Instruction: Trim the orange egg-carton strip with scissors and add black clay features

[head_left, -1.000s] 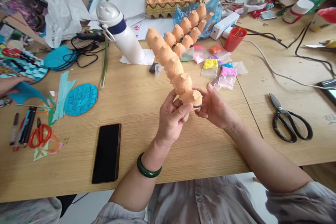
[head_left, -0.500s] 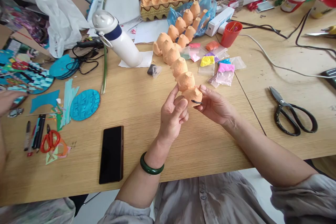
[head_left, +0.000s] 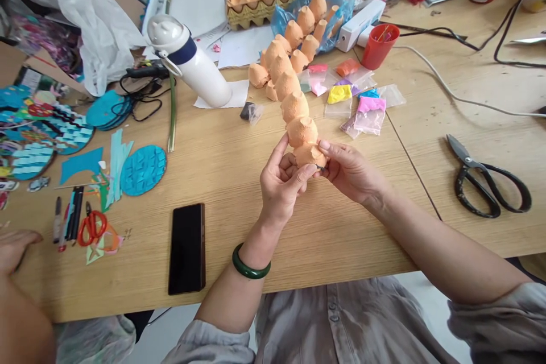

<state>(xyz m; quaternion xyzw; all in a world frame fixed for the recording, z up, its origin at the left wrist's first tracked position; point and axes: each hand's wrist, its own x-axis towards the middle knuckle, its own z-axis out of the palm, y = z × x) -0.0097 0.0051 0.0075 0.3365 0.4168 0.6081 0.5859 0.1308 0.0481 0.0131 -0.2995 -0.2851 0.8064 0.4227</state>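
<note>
A row of joined orange egg-carton cups (head_left: 295,107) runs away from me above the table. My left hand (head_left: 279,185) grips the near end from the left, its thumb at the lower edge of the nearest cup. On the other side my right hand (head_left: 347,168) pinches the same cup, thumb on top. A small dark strip (head_left: 319,167) shows at that cup's lower edge, between my fingertips. Beyond the far end lie more orange cups (head_left: 306,20), partly in a blue plastic bag (head_left: 344,3).
Black scissors (head_left: 469,165) lie right, a phone (head_left: 186,248) left. Behind stand a white bottle (head_left: 200,71), a red cup (head_left: 379,48) and small bags of coloured clay (head_left: 370,114). Another person's hand (head_left: 17,247) rests at the far left edge.
The near cup has tipped, so the dark strip now shows only at its bottom edge. My left thumb has moved down and right. The other person's hand has moved nearer the table's front edge.
</note>
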